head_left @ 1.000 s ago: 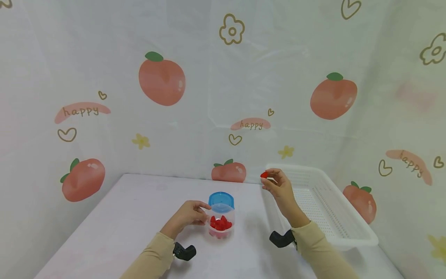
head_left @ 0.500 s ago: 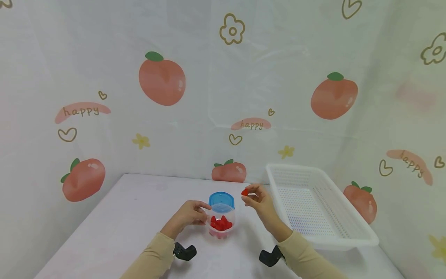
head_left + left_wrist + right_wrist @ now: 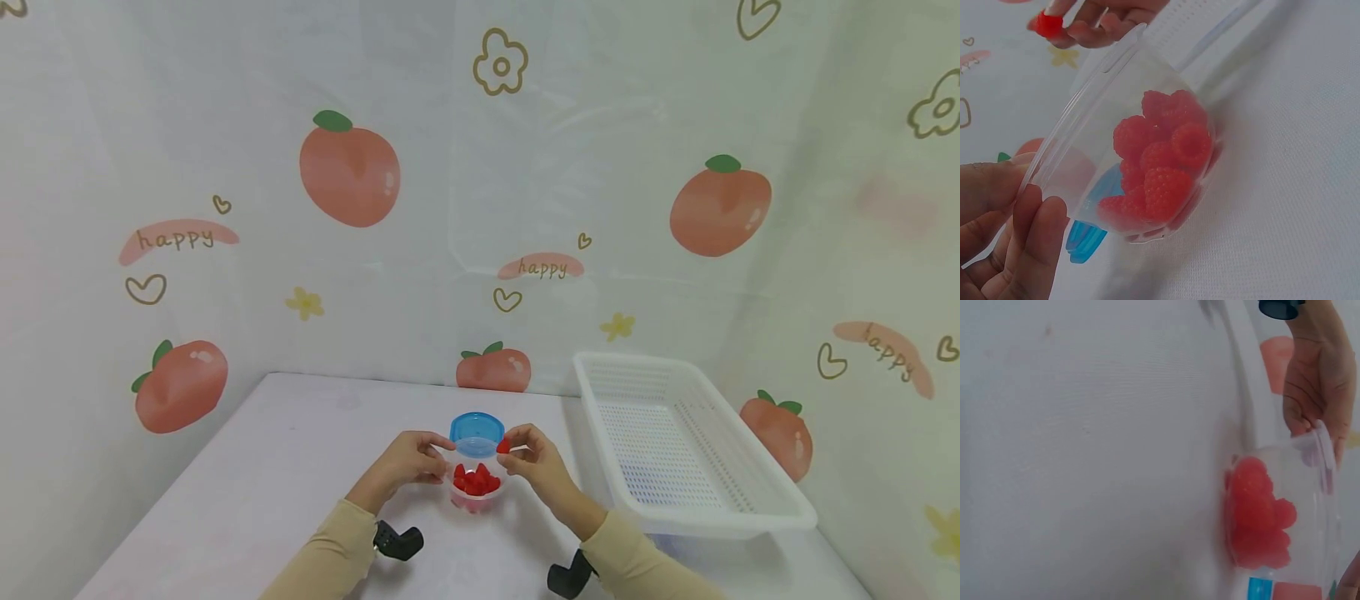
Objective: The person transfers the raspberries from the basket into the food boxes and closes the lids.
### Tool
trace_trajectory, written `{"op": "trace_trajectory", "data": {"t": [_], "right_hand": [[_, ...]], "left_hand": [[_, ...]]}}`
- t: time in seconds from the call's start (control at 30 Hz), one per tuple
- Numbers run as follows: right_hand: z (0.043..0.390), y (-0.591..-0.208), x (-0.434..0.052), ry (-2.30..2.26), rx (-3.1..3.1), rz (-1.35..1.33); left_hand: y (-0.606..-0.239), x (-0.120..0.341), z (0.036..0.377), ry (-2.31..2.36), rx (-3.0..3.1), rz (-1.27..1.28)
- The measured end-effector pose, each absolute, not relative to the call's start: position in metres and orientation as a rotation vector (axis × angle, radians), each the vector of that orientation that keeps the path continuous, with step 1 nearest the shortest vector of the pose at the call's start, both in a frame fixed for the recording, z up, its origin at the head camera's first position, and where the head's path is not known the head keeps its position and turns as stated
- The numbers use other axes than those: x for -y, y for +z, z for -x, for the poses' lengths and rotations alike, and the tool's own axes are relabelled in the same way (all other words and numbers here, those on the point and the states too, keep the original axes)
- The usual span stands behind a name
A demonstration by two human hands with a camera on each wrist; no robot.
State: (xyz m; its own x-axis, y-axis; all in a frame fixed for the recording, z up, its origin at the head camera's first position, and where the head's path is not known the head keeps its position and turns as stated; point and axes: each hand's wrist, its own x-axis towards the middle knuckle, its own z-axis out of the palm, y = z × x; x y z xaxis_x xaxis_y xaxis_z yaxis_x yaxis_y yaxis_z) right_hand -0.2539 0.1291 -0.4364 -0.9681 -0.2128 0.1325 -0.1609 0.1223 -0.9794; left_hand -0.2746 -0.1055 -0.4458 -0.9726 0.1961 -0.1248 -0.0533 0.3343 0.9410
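Observation:
A clear plastic cup holding several red raspberries stands on the white table. My left hand grips the cup's rim from the left. Just over the cup's right edge, my right hand pinches a single red raspberry. A blue lid lies right behind the cup.
A white perforated plastic basket sits on the table to the right, close to my right forearm. A fruit-patterned cloth covers the walls behind and at both sides.
My right hand has carried the single raspberry from above the basket's near-left corner leftward and down to the cup's rim. The left hand and cup have stayed put.

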Motion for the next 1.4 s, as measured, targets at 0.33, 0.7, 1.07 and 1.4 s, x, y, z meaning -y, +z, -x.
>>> {"op": "trace_trajectory", "data": {"t": [0.33, 0.7, 1.07, 1.4], "right_hand": [[0.2532, -0.439, -0.1268, -1.874, -2.367, 0.42], [0.2583, -0.436, -0.1282, -1.736, -2.372, 0.484], [0.261, -0.4373, -0.1289, -1.706, -2.375, 0.478], [0.2612, -0.4373, -0.1297, -1.709, -2.348, 0.491]], "left_hand": [[-0.4456, 0.1048, 0.2741, 1.695, -2.383, -0.108], [-0.4458, 0.1054, 0.2744, 1.698, -2.377, -0.124], [-0.4442, 0.105, 0.2742, 1.704, -2.37, -0.128], [-0.445, 0.1055, 0.2748, 1.714, -2.362, -0.142]]}}
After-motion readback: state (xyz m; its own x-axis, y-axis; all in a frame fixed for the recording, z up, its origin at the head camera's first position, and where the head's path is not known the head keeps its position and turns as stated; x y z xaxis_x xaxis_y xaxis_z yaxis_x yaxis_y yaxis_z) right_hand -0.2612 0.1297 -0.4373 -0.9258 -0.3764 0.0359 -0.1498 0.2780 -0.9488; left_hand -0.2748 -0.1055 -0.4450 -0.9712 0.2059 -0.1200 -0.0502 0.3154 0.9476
